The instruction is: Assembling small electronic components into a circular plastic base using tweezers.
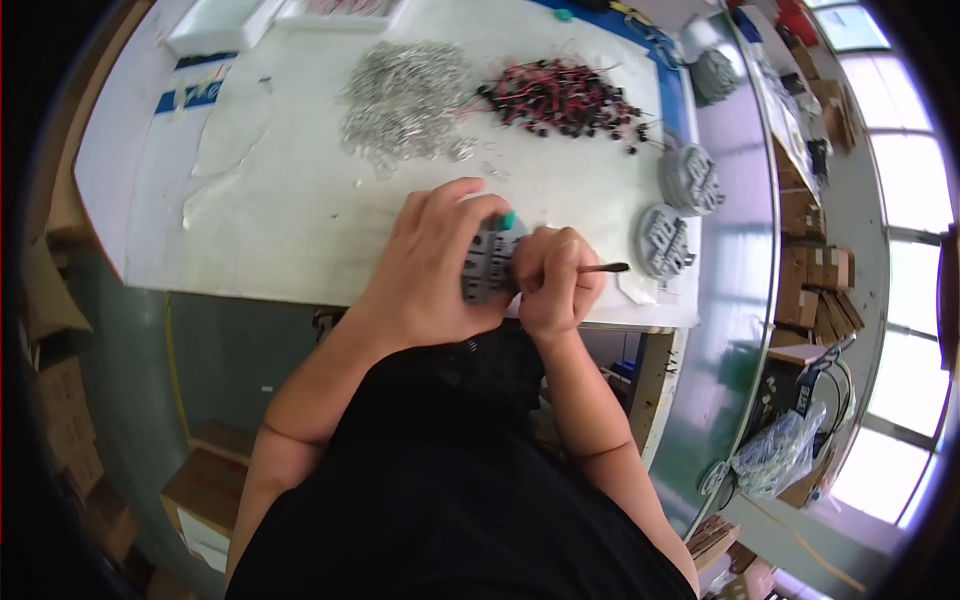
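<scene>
My left hand [430, 255] is closed round a grey moulded plastic part [485, 268] with slots and raised shapes on its face, held near the front edge of the table. A small green piece [508, 220] shows by the left fingertips; I cannot tell what it is. Pressed against the part's right side is my right hand [558, 275], fingers pinched round a thin stick-like tool [605, 268]. The tool's dark brown end points right; its other end is hidden in the fist. Similar grey round parts [662, 242] [690, 180] stand to the right.
Beyond my hands lie a heap of small clear or silvery pieces [405, 100] and a pile of black parts with red wires [570, 97] on the white table [300, 230]. White trays [225, 25] stand far left. More grey parts [712, 75] are stacked at far right.
</scene>
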`<state>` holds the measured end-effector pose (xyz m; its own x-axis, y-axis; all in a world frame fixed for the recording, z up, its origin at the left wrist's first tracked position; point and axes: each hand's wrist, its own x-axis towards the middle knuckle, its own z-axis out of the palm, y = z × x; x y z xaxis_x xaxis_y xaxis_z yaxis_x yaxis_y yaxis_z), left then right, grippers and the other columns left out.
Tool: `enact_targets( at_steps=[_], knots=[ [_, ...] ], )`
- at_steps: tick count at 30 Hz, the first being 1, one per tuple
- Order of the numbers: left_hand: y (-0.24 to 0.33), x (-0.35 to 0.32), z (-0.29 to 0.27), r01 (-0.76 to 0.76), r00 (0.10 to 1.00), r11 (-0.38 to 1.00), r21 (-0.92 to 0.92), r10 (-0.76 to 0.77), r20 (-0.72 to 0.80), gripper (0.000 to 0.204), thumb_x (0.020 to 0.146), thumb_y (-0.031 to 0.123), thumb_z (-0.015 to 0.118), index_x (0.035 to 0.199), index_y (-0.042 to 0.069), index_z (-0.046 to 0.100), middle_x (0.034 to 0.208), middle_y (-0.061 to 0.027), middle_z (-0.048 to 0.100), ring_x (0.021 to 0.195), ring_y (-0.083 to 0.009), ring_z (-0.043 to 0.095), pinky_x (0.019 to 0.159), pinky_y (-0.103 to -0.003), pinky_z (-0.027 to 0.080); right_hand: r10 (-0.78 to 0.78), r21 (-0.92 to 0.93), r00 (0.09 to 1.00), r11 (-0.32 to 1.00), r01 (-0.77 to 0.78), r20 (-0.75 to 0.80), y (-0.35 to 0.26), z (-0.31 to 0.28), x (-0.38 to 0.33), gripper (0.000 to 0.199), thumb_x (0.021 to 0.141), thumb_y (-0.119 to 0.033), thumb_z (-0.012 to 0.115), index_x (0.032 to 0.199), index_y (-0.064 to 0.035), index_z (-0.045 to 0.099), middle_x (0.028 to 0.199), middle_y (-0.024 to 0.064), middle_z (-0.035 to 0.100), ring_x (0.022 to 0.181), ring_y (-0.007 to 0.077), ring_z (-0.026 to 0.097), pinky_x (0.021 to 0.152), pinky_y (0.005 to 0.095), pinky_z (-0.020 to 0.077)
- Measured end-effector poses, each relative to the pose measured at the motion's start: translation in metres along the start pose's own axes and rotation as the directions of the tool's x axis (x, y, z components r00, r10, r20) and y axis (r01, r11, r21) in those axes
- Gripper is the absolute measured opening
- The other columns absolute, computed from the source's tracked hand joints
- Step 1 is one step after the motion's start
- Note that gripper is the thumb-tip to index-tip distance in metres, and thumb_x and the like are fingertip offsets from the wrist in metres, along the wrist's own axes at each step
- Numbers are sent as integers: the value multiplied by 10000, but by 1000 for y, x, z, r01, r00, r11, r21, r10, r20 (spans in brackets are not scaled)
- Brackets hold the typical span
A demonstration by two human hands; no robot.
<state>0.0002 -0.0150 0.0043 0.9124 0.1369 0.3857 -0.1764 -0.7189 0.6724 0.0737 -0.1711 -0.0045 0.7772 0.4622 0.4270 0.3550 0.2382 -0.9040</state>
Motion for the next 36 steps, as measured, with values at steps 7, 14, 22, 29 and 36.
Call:
enact_targets(
  at_steps=[7, 14, 22, 29, 36],
  knots=[
    [20, 11, -18, -13, 953, 974, 225, -56, 296, 1061, 610, 224, 957, 1560, 187, 486, 1490, -163, 511, 1289, -382, 535, 1088, -475, 480, 373, 704, 921, 684, -189, -115, -40, -25, 1, 391, 1167, -331, 454, 894, -62, 527, 714, 52, 535, 549, 129, 407, 522, 292, 344],
    [-13, -14, -9, -71, 993, 988, -137, 84, 87, 1115, 579, 167, 977, 1574, 154, 474, 1478, -151, 518, 1388, -409, 507, 1165, -502, 440, 483, -165, 874, 858, -486, -61, -54, -57, -30, 316, 1131, -291, 560, 995, -21, 651, 797, 57, 597, 633, 163, 536, 589, 319, 418],
    [-2, -7, -29, -40, 967, 999, 12, 36, 252, 1135, 602, 275, 994, 1583, 90, 456, 1393, -147, 599, 1279, -369, 578, 1082, -473, 490, 380, -690, 922, 688, -226, 77, -64, -47, -15, 209, 1036, -164, 689, 948, 25, 694, 829, 134, 625, 712, 270, 610, 639, 379, 458],
    [-9, -5, -13, 46, 981, 996, -78, -31, 190, 1167, 597, 359, 1003, 1595, 106, 454, 1179, -107, 694, 1097, -313, 646, 1012, -444, 510, 468, -881, 854, 473, -22, 229, -73, -40, 11, 271, 1011, -209, 697, 838, -9, 636, 764, 153, 641, 677, 393, 611, 610, 456, 466],
    [-14, -6, -6, 43, 989, 994, -101, -28, 142, 1190, 559, 365, 1012, 1594, 113, 483, 1059, -67, 715, 982, -280, 644, 984, -437, 494, 449, -910, 838, 397, 123, 310, -63, -34, 21, 324, 1013, -245, 690, 786, -33, 595, 738, 133, 638, 665, 401, 621, 595, 499, 468]
  ],
)
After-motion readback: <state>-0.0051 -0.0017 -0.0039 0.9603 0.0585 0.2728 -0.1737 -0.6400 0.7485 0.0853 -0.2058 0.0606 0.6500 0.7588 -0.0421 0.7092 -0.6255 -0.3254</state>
